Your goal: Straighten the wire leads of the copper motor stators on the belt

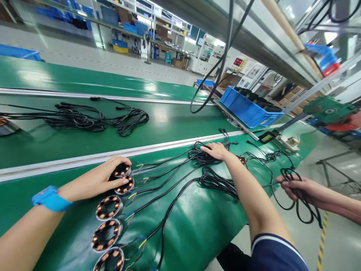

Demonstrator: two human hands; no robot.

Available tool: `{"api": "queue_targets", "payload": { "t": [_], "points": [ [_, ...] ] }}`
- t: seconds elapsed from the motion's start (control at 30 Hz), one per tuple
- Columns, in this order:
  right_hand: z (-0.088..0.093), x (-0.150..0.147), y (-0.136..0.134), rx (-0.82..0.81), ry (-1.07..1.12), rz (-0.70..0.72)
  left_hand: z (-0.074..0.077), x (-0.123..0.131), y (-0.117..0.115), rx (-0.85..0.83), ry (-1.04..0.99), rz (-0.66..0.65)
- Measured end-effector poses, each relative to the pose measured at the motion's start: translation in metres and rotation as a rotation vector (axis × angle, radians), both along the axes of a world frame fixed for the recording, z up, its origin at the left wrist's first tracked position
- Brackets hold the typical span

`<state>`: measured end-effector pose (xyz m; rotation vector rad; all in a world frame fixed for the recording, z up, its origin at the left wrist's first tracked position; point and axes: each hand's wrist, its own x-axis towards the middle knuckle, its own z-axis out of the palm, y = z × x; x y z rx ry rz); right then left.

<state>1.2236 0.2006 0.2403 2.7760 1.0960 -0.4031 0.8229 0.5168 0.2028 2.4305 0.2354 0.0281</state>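
Observation:
My left hand (105,177), with a blue band at the wrist, curls around the two farthest copper-wound motor stators (124,184). The thumb lies across the nearer of the pair. Closer to me, more ring-shaped stators (108,207) continue the row on the green mat. Thin coloured leads join them to black cables (169,176) that run right into coiled bundles. My right hand (216,150) is closed over the far bundle (197,154); its fingertips are partly lost among the loops. Another bundle (217,180) lies just below my right forearm.
At the right, another person's hand (296,186) holds a coiled black cable. A blue crate (248,107) of dark parts stands beyond the bench. More cables (81,116) lie on the green belt past the white rail (93,160). A black cable loop (194,101) hangs overhead.

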Motion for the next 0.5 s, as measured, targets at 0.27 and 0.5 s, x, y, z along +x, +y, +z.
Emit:
{"api": "queue_targets", "payload": {
  "t": [0.27,0.5],
  "points": [
    [0.003,-0.041,-0.072,-0.232,0.243,0.202,-0.002,-0.01,-0.009,-0.006,-0.107,0.163],
    [-0.025,-0.037,-0.089,-0.08,0.039,0.345,0.016,-0.09,-0.085,0.197,-0.266,0.55]
  ]
}}
